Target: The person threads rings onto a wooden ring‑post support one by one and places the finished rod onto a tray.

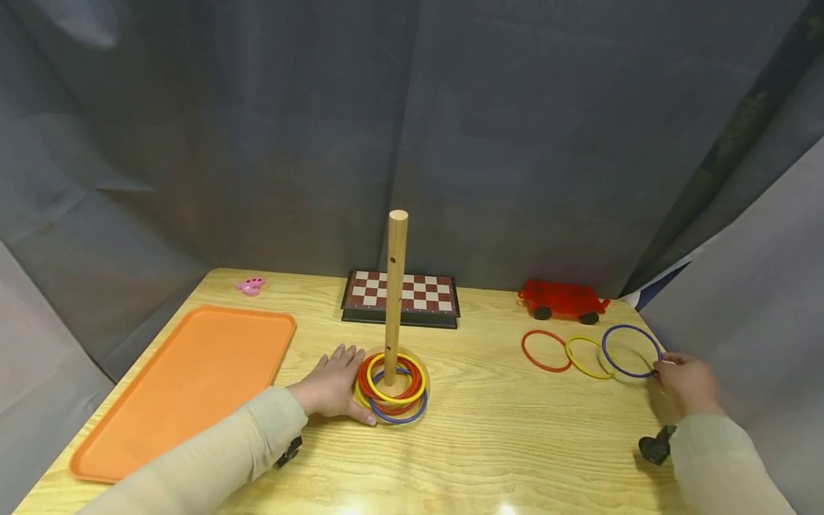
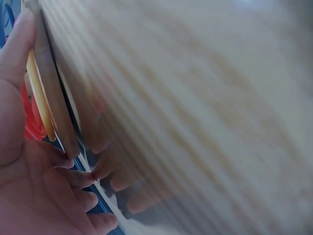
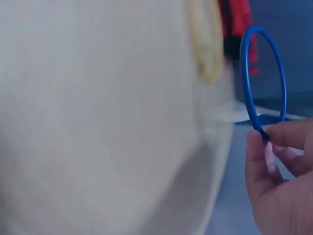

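Observation:
A wooden peg (image 1: 395,286) stands upright on a round base, with several red, yellow and blue rings (image 1: 424,386) stacked loosely around its foot. My left hand (image 1: 335,383) rests against the left side of that base, fingers extended. Its thumb and fingertips lie along the base's edge in the left wrist view. Far to the right, my right hand (image 1: 692,383) pinches a blue ring (image 3: 247,83) between thumb and fingers, the ring tilted up. Beside it, a yellow ring (image 1: 589,374) and a red ring (image 1: 555,370) lie on the table; the blue ring overlaps the yellow one in the head view.
An orange tray (image 1: 187,386) lies at the left. Behind the peg is a checkered game board (image 1: 428,293). A red toy wagon (image 1: 561,299) stands at the back right, and a small pink toy (image 1: 251,286) at the back left. Grey curtains (image 1: 515,143) border the table.

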{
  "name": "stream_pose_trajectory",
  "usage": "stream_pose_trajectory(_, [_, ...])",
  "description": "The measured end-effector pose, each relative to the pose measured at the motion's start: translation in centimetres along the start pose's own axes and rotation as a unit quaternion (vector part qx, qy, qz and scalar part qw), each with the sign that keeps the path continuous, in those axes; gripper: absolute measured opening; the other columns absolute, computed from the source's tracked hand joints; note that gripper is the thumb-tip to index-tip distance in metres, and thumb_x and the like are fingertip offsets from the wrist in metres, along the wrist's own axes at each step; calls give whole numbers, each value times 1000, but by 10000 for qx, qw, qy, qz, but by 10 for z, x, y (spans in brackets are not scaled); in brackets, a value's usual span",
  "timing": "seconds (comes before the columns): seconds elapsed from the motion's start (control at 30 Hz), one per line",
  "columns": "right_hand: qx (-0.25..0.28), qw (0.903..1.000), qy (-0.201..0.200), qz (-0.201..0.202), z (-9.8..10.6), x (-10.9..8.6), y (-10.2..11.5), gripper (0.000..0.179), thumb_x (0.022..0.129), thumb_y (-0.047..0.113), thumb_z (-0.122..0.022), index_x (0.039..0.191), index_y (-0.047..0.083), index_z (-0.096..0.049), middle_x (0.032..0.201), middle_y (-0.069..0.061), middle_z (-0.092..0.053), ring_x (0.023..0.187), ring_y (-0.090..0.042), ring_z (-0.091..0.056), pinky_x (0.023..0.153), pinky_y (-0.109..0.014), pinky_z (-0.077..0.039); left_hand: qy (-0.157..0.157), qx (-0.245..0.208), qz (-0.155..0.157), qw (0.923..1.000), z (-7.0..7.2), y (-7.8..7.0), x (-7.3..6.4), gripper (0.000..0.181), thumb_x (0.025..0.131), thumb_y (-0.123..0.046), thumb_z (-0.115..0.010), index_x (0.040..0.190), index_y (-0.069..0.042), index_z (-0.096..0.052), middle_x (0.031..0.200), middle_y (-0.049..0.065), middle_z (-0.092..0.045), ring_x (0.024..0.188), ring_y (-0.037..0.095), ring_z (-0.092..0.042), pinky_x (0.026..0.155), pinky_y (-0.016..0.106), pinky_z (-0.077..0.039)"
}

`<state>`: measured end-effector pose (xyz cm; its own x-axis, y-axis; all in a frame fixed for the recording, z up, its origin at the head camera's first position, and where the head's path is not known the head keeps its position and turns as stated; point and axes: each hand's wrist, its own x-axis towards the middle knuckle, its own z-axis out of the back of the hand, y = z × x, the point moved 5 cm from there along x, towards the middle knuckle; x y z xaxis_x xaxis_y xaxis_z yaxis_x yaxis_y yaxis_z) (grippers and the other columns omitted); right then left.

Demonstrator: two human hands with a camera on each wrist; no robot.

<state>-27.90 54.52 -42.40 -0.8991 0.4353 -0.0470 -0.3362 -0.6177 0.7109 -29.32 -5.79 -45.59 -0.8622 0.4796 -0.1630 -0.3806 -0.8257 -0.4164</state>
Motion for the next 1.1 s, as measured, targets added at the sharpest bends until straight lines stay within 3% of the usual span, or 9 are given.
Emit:
stream_pose_trajectory(0.1, [789,9969,48,64,1,3,22,53,104,12,-51,142,-22,-39,79,8,-65,65,0,-64,62,-21,-56,-11,52,7,10000,0,1,0,129,71,-59,-90,160,7,-25,165,30,-21,154,45,-12,121,63,-15])
stream_pose_trajectory(0.23, [1738,9847,45,157,-2,0,64,47,105,11,-54,144,-12,-42,83,12,-60,69,1,-64,65,-18,-57,-8,78,2,10000,0,1,-1,129,71,-60,-89,160,7,-25,165,30,-20,155,45,-12,121,62,-15])
stream_pose_trajectory(0.33, [2511,9669,183,406,-5,-7,103,28,104,8,-58,132,3,-54,86,10,-59,71,-2,-65,66,-17,-57,-6,103,-15,9999,1,0,-1,129,71,-61,-89,160,7,-25,165,30,-20,154,45,-12,121,62,-16])
stream_pose_trajectory(0.43, [3208,9430,473,754,-9,-17,144,18,102,6,-63,116,16,-58,89,4,-61,72,-6,-65,68,-17,-57,-18,141,-28,9999,1,-1,-1,129,71,-61,-89,160,6,-26,165,29,-21,154,45,-13,121,62,-16])
stream_pose_trajectory(0.5, [3450,9315,703,912,-11,-26,171,18,101,8,-66,114,20,-59,94,3,-61,75,-7,-65,70,-17,-57,-24,165,-35,9999,1,-1,-1,129,71,-61,-89,160,6,-26,165,29,-21,154,45,-12,121,62,-15])
stream_pose_trajectory(0.73, [3808,9074,1307,1204,-24,-66,256,22,100,13,-69,120,18,-63,101,1,-63,84,-11,-63,79,-18,-57,-37,186,-24,9998,3,-1,-2,129,71,-62,-88,160,6,-25,166,29,-19,155,45,-12,121,63,-15])
stream_pose_trajectory(0.83, [4200,8795,1695,1464,-32,-85,287,20,100,10,-69,119,15,-67,99,1,-66,84,-12,-63,80,-19,-57,-54,140,-19,9999,3,-1,-4,128,71,-61,-89,160,7,-26,166,29,-19,154,45,-12,121,63,-15])
stream_pose_trajectory(1.0, [5020,8127,2413,1713,-49,-118,328,17,99,-1,-66,111,9,-73,97,-4,-68,80,-13,-66,79,-22,-59,-62,105,-81,9999,4,-3,-5,127,71,-60,-89,159,8,-27,165,31,-21,154,46,-14,121,64,-15])
stream_pose_trajectory(1.1, [5193,7908,2654,1856,-57,-135,351,17,100,-3,-63,109,7,-74,98,-5,-67,80,-14,-66,78,-22,-58,-79,160,-111,9998,4,-4,-4,127,71,-61,-89,159,8,-28,165,30,-22,154,46,-14,121,64,-16])
